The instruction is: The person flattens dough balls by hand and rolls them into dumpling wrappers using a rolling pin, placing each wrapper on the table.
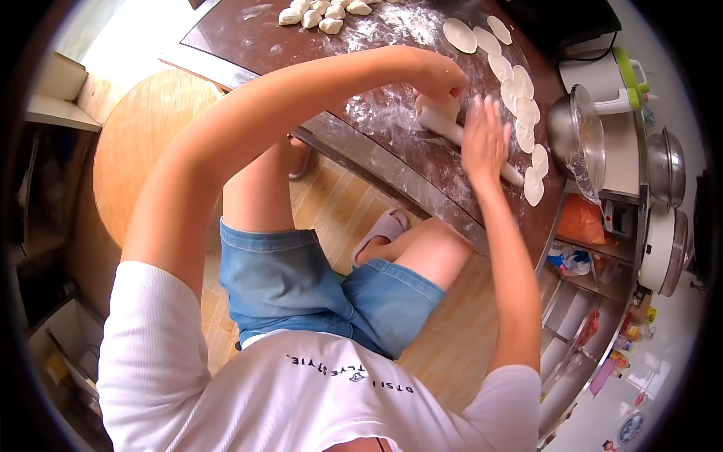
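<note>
My left hand (pixel 440 77) is closed, its fingers curled down at the edge of a dough wrapper (pixel 443 107). The wrapper lies at the far end of a pale rolling pin (pixel 514 175). My right hand (pixel 486 143) rests flat across the pin, palm down and fingers stretched out. Several thin round dough wrappers (pixel 527 113) form an overlapping row to the right of my hands. A cluster of small dough lumps (pixel 311 21) sits at the far left of the floured brown table (pixel 376 151).
A steel bowl (pixel 568 128) with clear wrap stands right of the wrappers, near a white and green appliance (pixel 614 83). Shelves (pixel 587 282) with bags are at the right. A round wooden stool (pixel 143 143) is at the left, and the table's front edge runs above my knees.
</note>
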### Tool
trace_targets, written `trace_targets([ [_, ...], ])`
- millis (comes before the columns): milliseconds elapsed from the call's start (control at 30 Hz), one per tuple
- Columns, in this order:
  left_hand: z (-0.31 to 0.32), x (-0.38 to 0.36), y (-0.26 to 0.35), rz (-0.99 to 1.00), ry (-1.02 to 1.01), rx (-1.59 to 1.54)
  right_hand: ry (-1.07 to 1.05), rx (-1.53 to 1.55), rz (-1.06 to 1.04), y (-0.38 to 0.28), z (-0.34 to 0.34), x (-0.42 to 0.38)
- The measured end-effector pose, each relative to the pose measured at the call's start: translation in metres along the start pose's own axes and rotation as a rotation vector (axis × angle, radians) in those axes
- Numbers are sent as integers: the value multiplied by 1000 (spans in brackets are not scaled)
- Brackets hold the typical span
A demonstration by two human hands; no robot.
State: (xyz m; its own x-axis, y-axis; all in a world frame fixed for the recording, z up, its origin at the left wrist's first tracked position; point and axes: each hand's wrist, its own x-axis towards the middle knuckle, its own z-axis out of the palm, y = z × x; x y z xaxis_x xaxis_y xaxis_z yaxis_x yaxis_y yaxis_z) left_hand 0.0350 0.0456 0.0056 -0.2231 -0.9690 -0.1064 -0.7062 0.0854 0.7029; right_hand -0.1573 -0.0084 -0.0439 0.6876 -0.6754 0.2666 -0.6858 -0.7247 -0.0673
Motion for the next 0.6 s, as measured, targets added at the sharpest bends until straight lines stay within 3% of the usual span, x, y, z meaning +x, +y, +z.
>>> trace_targets([
  [67,1,7,-1,9,14,154,17,-44,81,6,3,45],
  [133,6,30,-14,7,-30,283,-11,5,74,4,3,34],
  [233,8,30,-15,163,-28,314,-50,72,-2,-8,-9,-20],
  [333,8,22,-12,79,-38,111,-105,174,-22,-16,-26,-57],
  [500,3,20,-15,154,-6,190,10,16,73,3,6,31],
  [600,0,25,-13,136,-26,295,-24,-10,84,3,4,38],
])
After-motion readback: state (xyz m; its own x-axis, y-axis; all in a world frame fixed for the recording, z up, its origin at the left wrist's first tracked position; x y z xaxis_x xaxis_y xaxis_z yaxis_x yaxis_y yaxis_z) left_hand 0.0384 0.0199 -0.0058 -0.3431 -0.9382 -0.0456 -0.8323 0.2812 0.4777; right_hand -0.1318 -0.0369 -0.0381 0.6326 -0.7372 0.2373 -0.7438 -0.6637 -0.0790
